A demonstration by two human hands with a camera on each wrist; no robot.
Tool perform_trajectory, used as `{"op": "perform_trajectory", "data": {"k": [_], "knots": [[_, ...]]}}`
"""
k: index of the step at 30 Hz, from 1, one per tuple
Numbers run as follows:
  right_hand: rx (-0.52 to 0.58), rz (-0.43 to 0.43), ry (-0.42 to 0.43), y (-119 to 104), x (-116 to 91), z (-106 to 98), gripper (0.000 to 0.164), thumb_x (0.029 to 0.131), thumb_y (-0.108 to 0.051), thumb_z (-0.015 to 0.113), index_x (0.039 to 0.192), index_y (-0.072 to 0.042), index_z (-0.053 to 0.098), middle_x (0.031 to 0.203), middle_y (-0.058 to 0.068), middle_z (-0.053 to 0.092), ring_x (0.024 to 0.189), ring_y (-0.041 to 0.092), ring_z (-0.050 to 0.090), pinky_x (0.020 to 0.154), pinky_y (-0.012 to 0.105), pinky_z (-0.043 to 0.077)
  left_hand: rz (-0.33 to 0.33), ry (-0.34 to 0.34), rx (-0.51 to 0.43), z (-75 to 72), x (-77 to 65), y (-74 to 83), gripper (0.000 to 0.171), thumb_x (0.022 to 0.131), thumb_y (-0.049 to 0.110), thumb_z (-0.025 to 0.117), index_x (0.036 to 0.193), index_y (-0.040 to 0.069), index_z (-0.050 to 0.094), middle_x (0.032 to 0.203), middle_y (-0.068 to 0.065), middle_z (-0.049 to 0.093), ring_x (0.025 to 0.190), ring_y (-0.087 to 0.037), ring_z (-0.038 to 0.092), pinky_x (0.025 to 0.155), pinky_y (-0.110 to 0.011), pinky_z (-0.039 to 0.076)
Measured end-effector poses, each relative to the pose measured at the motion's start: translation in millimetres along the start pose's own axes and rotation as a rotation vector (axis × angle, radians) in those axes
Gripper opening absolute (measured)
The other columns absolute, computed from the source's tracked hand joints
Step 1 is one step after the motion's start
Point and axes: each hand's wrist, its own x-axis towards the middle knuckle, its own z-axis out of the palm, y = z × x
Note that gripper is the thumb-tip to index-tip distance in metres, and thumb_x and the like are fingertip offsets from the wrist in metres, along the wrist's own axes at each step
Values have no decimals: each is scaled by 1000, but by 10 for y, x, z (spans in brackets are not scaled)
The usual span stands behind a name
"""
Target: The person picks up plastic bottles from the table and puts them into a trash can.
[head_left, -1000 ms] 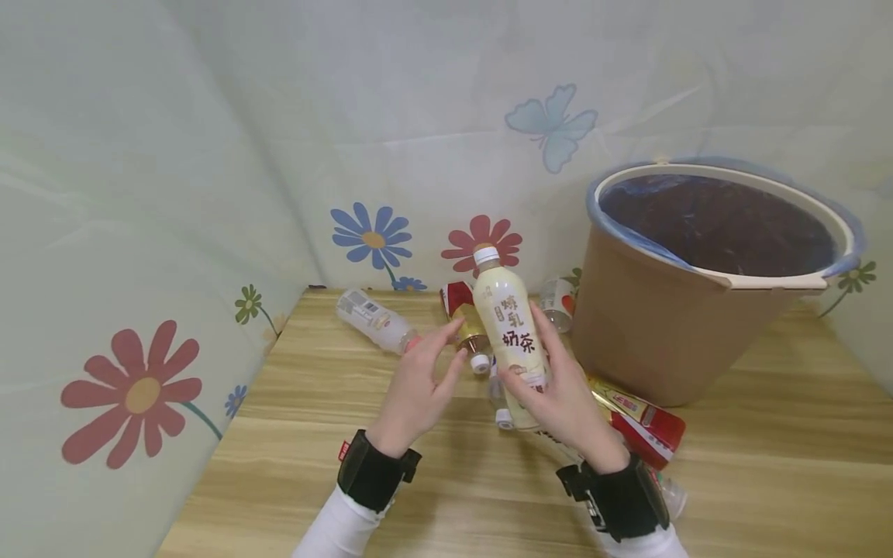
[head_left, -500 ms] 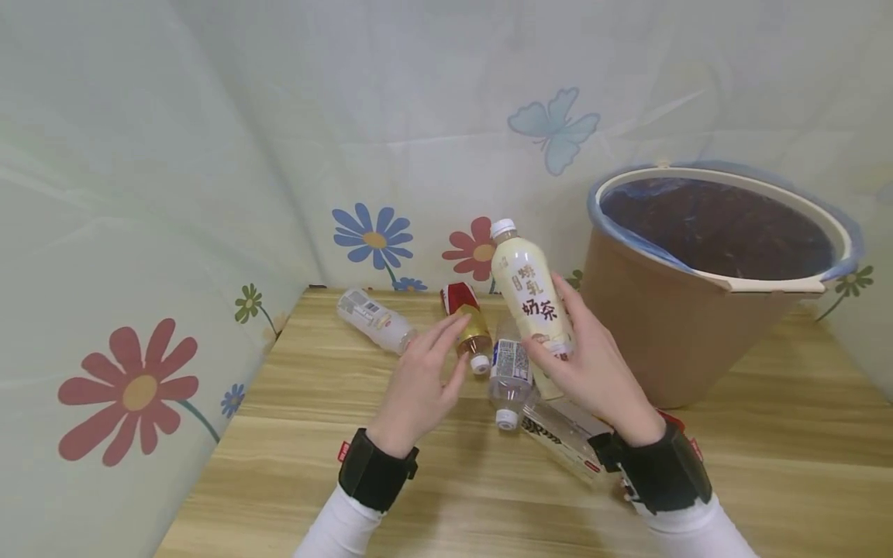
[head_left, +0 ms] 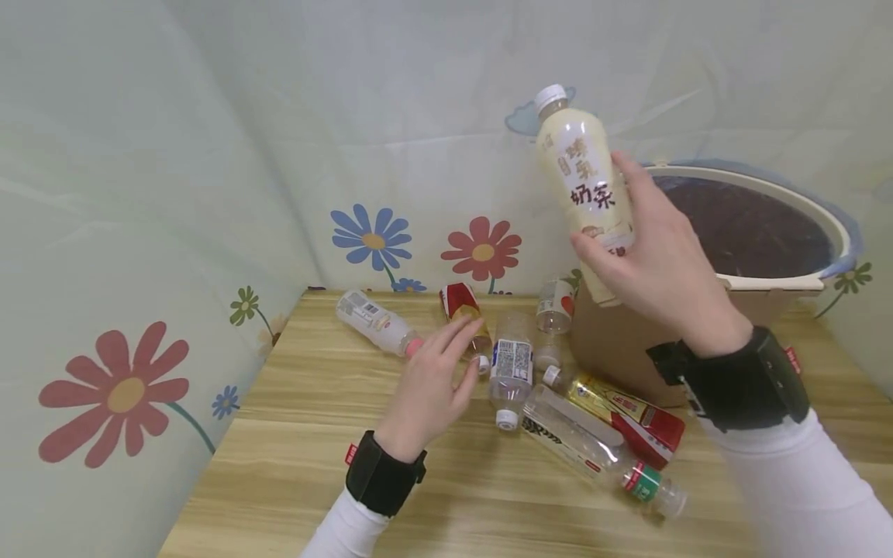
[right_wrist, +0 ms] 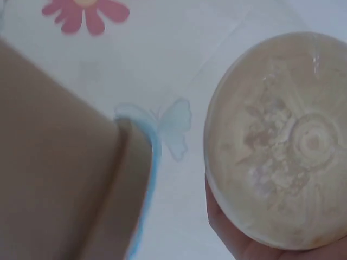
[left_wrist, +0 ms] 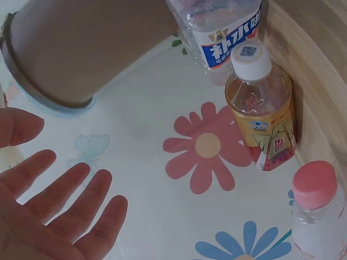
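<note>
My right hand [head_left: 670,256] grips a cream-coloured milk tea bottle [head_left: 579,178] with a white cap, holding it raised and tilted beside the bin's rim. The right wrist view shows the round base of the bottle [right_wrist: 287,141] close up. My left hand [head_left: 429,380] hovers over the table with its fingers loosely spread and nothing in them, as the left wrist view also shows. Near it lie a white bottle [head_left: 373,319] with a pink cap, a red-and-gold labelled bottle [head_left: 469,314] partly behind its fingers, and a clear bottle [head_left: 512,372] with a white cap.
At the right stands a brown bin [head_left: 600,333] lined with a blue bag. By its foot lie another red-and-gold bottle [head_left: 628,415], a clear bottle [head_left: 593,442] with a green neck band, and a small clear bottle [head_left: 556,306]. A flowered curtain backs the wooden table [head_left: 293,465].
My right hand has lifted the milk tea bottle up and to the right, from over the table to beside the bin's rim. The left hand has shifted only slightly right.
</note>
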Motion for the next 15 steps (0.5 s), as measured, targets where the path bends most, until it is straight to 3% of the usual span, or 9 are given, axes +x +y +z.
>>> {"op": "perform_trajectory", "data": {"k": [6,11,15], "knots": [[-152,9,50,159,281,-257,84,93,-28,61,162,-10,17,129,32,52,109,47,51,72,53,41,-21,-19,-14,12,-39,-23,52,94,13,68,144,12,54,147,-13,56,132,-29,59,111,-43,50],[-274,102,-6,450,364,-449,88,92,-27,59,162,-6,10,128,40,46,106,52,46,72,63,38,-25,-20,-10,16,-44,-57,51,95,15,67,144,11,54,147,-14,56,132,-29,59,110,-43,50],[-344,169,-66,690,362,-551,90,90,-26,59,160,-2,10,123,40,44,100,53,46,69,63,39,-24,-12,1,15,-51,-90,49,96,16,65,144,11,54,147,-14,56,132,-29,59,109,-43,51]]}}
